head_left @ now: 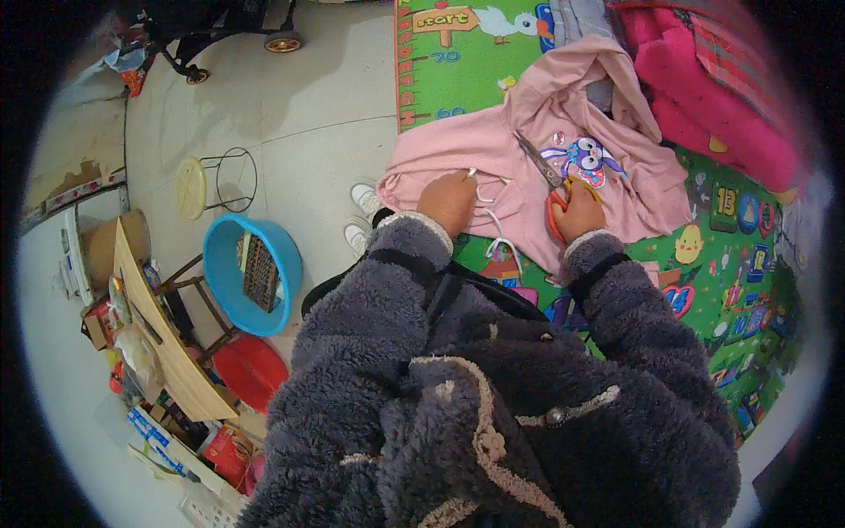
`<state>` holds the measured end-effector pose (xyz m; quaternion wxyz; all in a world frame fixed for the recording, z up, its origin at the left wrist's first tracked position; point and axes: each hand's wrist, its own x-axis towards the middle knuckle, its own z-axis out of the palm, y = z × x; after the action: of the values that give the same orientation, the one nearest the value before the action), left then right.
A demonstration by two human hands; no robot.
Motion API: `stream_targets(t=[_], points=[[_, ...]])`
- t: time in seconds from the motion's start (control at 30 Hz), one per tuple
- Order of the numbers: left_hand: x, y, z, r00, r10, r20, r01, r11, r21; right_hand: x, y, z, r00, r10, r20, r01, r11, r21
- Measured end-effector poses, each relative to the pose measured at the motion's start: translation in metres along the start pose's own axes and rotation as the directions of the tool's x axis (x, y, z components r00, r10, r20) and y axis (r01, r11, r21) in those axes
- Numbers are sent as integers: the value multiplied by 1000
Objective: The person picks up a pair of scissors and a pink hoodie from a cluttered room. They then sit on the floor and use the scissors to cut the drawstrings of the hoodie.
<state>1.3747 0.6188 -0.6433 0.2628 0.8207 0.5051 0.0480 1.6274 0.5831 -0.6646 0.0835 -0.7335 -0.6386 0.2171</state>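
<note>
There, scissors [542, 172] in right hand [577, 214], blades up-left.

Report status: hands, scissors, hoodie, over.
Right hand grips orange scissors, blades open over pink hoodie. Left hand presses hoodie flat, by white drawstring. Nothing blocking.

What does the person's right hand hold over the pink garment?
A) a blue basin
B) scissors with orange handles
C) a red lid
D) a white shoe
B: the right hand grips orange-handled scissors, whose blades lie on the pink hoodie beside its cartoon print, while the left hand presses the garment flat.
</note>
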Motion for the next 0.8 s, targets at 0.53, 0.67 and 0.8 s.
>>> stream_targets(t=[0.53,0.67,0.8], points=[[-22,-25,-6,973,-201,-113,144,914,-380,1,-2,-2,1000,-14,4,14,999,-38],[-28,-54,-18,892,-439,-111,282,731,-622,0,3,1,999,-35,-11,35,999,-35],[-41,-60,-26,814,-578,56,344,402,-849,1,7,7,999,-24,-29,23,999,-33]])
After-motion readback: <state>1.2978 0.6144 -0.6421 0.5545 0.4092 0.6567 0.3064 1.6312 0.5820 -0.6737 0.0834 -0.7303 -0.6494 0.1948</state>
